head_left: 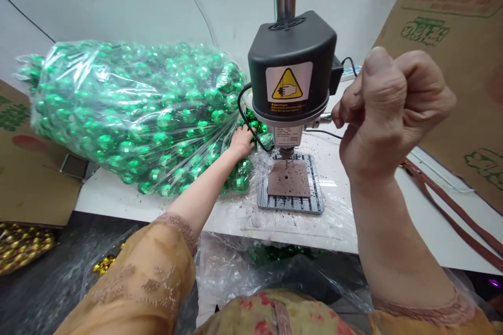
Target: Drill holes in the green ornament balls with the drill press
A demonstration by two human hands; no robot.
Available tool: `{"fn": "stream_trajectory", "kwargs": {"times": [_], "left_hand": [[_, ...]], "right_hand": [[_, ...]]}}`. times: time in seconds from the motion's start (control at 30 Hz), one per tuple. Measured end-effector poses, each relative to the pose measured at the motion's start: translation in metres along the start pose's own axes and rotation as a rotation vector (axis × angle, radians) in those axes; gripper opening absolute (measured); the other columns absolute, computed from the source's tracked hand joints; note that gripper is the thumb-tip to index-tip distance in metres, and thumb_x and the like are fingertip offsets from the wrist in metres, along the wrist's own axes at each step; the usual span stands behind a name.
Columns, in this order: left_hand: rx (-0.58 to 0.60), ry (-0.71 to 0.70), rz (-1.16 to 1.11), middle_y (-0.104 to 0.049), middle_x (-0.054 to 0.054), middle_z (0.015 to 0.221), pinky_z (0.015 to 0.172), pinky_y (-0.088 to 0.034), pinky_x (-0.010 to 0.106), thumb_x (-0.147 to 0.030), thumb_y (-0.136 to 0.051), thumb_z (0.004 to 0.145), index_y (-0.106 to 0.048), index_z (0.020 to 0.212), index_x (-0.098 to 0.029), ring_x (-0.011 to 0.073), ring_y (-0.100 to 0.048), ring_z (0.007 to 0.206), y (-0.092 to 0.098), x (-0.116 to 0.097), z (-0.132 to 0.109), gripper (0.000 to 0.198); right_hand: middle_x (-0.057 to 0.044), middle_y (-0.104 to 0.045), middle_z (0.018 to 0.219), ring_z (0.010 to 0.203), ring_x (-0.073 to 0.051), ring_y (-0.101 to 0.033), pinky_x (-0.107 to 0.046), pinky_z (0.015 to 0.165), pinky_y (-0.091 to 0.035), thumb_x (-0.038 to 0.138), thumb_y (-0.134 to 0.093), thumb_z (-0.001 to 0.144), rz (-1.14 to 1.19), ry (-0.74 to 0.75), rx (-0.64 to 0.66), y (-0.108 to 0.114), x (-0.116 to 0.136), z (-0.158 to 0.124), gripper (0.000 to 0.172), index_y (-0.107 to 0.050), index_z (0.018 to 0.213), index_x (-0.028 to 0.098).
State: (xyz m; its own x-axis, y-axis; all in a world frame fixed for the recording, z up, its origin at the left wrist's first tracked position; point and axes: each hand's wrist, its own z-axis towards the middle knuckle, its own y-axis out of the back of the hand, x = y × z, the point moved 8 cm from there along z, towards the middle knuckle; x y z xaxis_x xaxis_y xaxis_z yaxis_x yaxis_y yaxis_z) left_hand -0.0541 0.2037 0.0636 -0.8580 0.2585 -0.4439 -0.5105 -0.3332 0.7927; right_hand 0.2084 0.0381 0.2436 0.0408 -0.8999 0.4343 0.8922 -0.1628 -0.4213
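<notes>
Head view: two hands at one bench drill press (293, 70), beside one bag of green beads (129, 110).
The left hand (240, 142) stretches forward, arm nearly straight, fingers lying on beads at the bag's mouth; whether its grip has one, I cannot tell. The right hand (387, 110) is raised with the forearm upright, its grip a tight fist around the press's lever (324, 116). One brown pad (288, 179) lies under the bit, near the near edge of the bench (432, 220); the bag fills the bench's left end.

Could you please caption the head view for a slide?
Left hand reaches the green bead bag; right fist clenched beside the bench drill.
</notes>
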Motion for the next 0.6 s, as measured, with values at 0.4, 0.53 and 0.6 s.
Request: {"fn": "stream_trajectory", "kwargs": {"times": [0.4, 0.53, 0.6], "left_hand": [[0.128, 0.451, -0.902, -0.072, 0.006, 0.096, 0.067, -0.059, 0.030, -0.045, -0.078, 0.078, -0.067, 0.117, -0.019, 0.0173, -0.069, 0.076, 0.038, -0.022, -0.115, 0.049], [0.240, 0.546, -1.096, -0.074, 0.004, 0.088, 0.055, -0.054, 0.025, -0.054, -0.084, 0.072, -0.065, 0.116, -0.018, 0.0140, -0.069, 0.063, 0.003, -0.048, -0.142, 0.060], [0.242, 0.536, -1.078, -0.071, 0.001, 0.080, 0.049, -0.049, 0.022, -0.056, -0.086, 0.070, -0.065, 0.116, -0.018, 0.0119, -0.065, 0.057, -0.008, -0.054, -0.142, 0.063]], "right_hand": [[0.008, -0.035, 0.051, 0.042, -0.006, -0.034, -0.028, 0.046, -0.029, 0.034, -0.066, 0.093, -0.034, -0.010, 0.004, 0.000, 0.001, -0.001, 0.047, -0.033, 0.062, 0.023], [0.008, -0.033, 0.052, 0.043, -0.005, -0.034, -0.027, 0.047, -0.030, 0.040, -0.065, 0.093, -0.033, 0.001, 0.021, -0.001, -0.001, -0.001, 0.048, -0.031, 0.063, 0.023], [0.008, -0.033, 0.052, 0.043, -0.005, -0.036, -0.026, 0.047, -0.030, 0.036, -0.064, 0.094, -0.013, 0.007, 0.029, 0.000, -0.002, -0.001, 0.046, -0.032, 0.063, 0.023]]}}
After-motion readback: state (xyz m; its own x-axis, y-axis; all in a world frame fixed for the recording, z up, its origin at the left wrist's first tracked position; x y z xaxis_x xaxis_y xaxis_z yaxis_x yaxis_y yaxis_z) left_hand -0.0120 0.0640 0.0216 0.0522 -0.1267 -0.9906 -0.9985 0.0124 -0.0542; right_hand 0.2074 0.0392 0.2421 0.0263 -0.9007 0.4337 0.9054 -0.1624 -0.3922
